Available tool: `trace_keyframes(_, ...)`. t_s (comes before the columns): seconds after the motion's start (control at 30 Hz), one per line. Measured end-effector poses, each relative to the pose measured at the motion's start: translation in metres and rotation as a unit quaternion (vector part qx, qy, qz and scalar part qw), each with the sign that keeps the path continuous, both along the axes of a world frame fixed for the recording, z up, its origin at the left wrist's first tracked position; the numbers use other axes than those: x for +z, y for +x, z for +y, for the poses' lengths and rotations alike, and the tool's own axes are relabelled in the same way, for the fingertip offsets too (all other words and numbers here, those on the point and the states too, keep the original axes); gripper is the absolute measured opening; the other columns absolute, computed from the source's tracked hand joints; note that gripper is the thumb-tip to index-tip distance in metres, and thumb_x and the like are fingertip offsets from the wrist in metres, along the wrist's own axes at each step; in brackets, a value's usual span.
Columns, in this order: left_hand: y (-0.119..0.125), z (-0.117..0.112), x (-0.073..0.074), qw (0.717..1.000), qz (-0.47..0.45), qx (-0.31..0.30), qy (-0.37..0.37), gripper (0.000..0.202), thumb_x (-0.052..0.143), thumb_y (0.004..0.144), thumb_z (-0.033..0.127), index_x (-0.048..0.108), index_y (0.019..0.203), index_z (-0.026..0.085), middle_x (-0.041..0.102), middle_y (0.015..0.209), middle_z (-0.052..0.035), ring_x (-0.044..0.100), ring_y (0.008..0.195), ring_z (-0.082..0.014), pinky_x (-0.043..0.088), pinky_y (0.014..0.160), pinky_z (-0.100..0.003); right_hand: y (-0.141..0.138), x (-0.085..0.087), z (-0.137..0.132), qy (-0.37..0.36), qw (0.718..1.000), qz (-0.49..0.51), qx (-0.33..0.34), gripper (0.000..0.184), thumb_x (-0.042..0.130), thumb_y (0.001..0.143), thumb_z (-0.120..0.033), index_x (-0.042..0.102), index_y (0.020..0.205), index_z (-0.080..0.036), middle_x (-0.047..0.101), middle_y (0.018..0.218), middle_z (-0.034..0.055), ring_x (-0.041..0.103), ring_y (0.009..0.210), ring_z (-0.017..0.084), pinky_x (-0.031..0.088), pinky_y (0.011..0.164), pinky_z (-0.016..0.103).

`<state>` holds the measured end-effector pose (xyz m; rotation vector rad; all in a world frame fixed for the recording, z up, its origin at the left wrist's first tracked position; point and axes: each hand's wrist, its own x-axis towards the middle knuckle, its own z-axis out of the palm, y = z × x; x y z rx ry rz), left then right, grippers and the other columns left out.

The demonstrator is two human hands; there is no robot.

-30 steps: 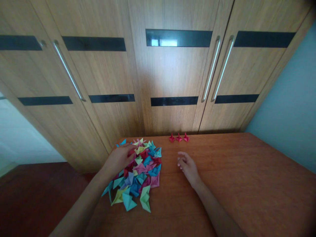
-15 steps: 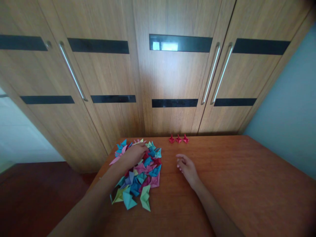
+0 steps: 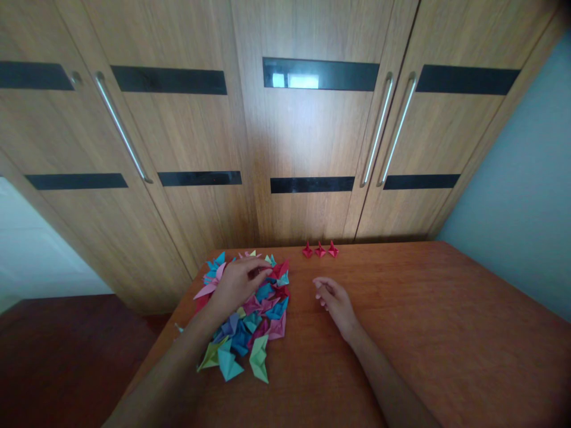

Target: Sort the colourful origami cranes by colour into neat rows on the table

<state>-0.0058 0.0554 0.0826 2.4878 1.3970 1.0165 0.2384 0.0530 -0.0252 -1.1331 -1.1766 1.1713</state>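
My left hand (image 3: 238, 284) is over the pile of folded paper cranes (image 3: 241, 336), its thumb and fingers pinched on a red paper crane (image 3: 279, 270) at the pile's upper right. The pile mixes blue, pink, green, purple and red cranes, and my left hand and forearm hide part of it. My right hand (image 3: 335, 302) hovers at or rests on the table to the right, its fingers loosely curled together with nothing visible in them. Three red paper cranes (image 3: 320, 249) stand upright in a row at the table's back edge, beyond both hands.
The reddish-brown wooden table (image 3: 423, 321) extends to the right. Behind it rises a wooden wardrobe (image 3: 307, 137) with metal handles and dark strips. A pale blue wall (image 3: 513, 208) is on the right.
My left hand has lifted slightly and shifted right, drawing a red crane out of the pile. My right hand has hardly moved. The camera view has shifted a little.
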Motion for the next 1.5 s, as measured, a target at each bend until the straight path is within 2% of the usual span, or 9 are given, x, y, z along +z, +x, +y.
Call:
trace_keyframes(0.2, 0.035, -0.018, -0.020, 0.999, -0.035, -0.002, -0.038, 0.011, 0.058, 0.084, 0.022, 0.069, 0.085, 0.020, 0.071, 0.081, -0.0008, 0.063, 0.075, -0.0149, 0.046, 0.071, -0.024, -0.003, 0.007, -0.008, 0.038, 0.998, 0.024, 0.053, 0.031, 0.062, 0.077, -0.046, 0.067, 0.095, -0.021, 0.059, 0.079, 0.0012, 0.047, 0.062, 0.011, 0.034, 0.047, 0.020)
trace_keyframes(0.3, 0.049, -0.021, -0.030, 0.997, -0.030, -0.010, -0.071, 0.011, 0.058, 0.083, 0.022, 0.069, 0.086, 0.020, 0.070, 0.079, -0.0009, 0.062, 0.071, -0.0142, 0.045, 0.067, -0.023, -0.003, 0.008, -0.010, 0.038, 0.996, 0.050, 0.069, 0.030, 0.062, 0.078, -0.045, 0.066, 0.098, -0.023, 0.058, 0.079, 0.0006, 0.046, 0.063, 0.011, 0.035, 0.049, 0.020)
trace_keyframes(0.47, 0.063, -0.022, -0.041, 0.994, -0.054, -0.026, -0.096, 0.012, 0.060, 0.082, 0.021, 0.069, 0.090, 0.021, 0.070, 0.078, 0.0000, 0.062, 0.068, -0.0130, 0.045, 0.065, -0.022, -0.001, 0.007, -0.007, 0.041, 0.993, 0.076, 0.083, 0.025, 0.063, 0.077, -0.044, 0.066, 0.085, -0.021, 0.057, 0.076, 0.0008, 0.047, 0.064, 0.012, 0.035, 0.051, 0.021)
trace_keyframes(0.63, 0.067, -0.024, -0.039, 0.982, -0.103, -0.058, -0.145, 0.013, 0.059, 0.082, 0.020, 0.068, 0.092, 0.020, 0.072, 0.079, 0.0008, 0.063, 0.069, -0.0120, 0.046, 0.064, -0.020, 0.001, 0.005, -0.004, 0.013, 0.989, 0.122, 0.087, 0.027, 0.062, 0.077, -0.047, 0.064, 0.079, -0.020, 0.057, 0.073, 0.0002, 0.044, 0.060, 0.011, 0.033, 0.051, 0.020)
trace_keyframes(0.83, 0.066, -0.026, -0.035, 0.973, -0.111, -0.097, -0.177, 0.013, 0.061, 0.081, 0.021, 0.069, 0.091, 0.020, 0.072, 0.079, 0.0004, 0.063, 0.068, -0.0118, 0.046, 0.064, -0.019, 0.000, 0.013, -0.009, -0.016, 0.979, 0.157, 0.127, 0.031, 0.060, 0.078, -0.050, 0.061, 0.079, -0.020, 0.060, 0.080, 0.0024, 0.050, 0.067, 0.012, 0.037, 0.055, 0.020)
trace_keyframes(1.03, 0.070, -0.020, -0.032, 0.973, -0.098, -0.111, -0.177, 0.014, 0.062, 0.082, 0.027, 0.071, 0.090, 0.020, 0.071, 0.075, 0.0003, 0.060, 0.065, -0.0118, 0.045, 0.061, -0.020, 0.002, 0.016, -0.008, -0.032, 0.983, 0.150, 0.101, 0.035, 0.062, 0.073, -0.053, 0.059, 0.077, -0.019, 0.061, 0.075, 0.0022, 0.051, 0.061, 0.012, 0.038, 0.054, 0.021)
trace_keyframes(1.2, 0.080, -0.001, -0.029, 0.977, -0.101, -0.113, -0.153, 0.013, 0.061, 0.083, 0.027, 0.071, 0.089, 0.020, 0.072, 0.082, -0.0002, 0.063, 0.071, -0.0129, 0.045, 0.066, -0.021, 0.004, 0.007, 0.001, -0.030, 0.983, 0.183, 0.019, 0.030, 0.059, 0.075, -0.049, 0.056, 0.080, -0.020, 0.057, 0.068, -0.0011, 0.049, 0.056, 0.010, 0.034, 0.047, 0.019)
trace_keyframes(1.3, 0.097, 0.023, -0.026, 0.987, -0.075, -0.102, -0.102, 0.013, 0.061, 0.083, 0.025, 0.070, 0.090, 0.019, 0.071, 0.082, -0.0008, 0.062, 0.072, -0.0131, 0.045, 0.067, -0.022, 0.001, -0.002, 0.007, -0.027, 0.990, 0.137, -0.028, 0.027, 0.056, 0.076, -0.046, 0.056, 0.081, -0.019, 0.059, 0.072, -0.0004, 0.050, 0.053, 0.009, 0.033, 0.044, 0.018)
trace_keyframes(1.5, 0.160, 0.081, -0.026, 0.995, 0.080, -0.057, -0.013, 0.018, 0.056, 0.087, 0.029, 0.071, 0.089, 0.020, 0.066, 0.087, -0.0039, 0.060, 0.077, -0.0149, 0.044, 0.069, -0.024, -0.008, -0.014, 0.008, 0.037, 0.999, -0.025, 0.004, 0.017, 0.049, 0.079, -0.031, 0.059, 0.083, -0.018, 0.061, 0.069, -0.0002, 0.050, 0.051, 0.010, 0.035, 0.045, 0.020)
